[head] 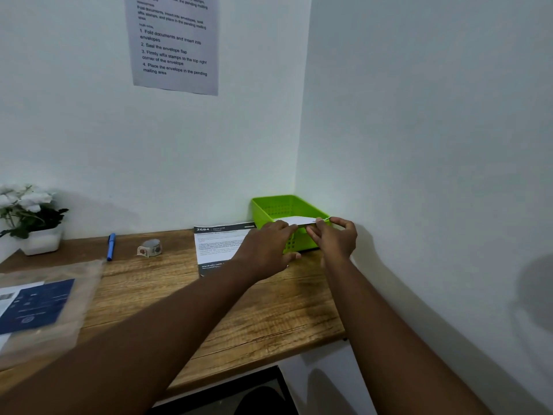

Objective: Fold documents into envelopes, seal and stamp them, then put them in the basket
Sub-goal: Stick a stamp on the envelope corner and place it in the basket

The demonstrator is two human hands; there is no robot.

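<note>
A bright green plastic basket (287, 209) with perforated walls sits in the back right corner of a wood-grain tabletop (269, 319), and a flat white paper envelope (294, 220) is held level over its near rim. The left hand (266, 250) pinches the envelope's left end and the right hand (336, 238) pinches its right end, so it spans between them. A printed document (215, 244) lies flat just left of the basket.
</note>
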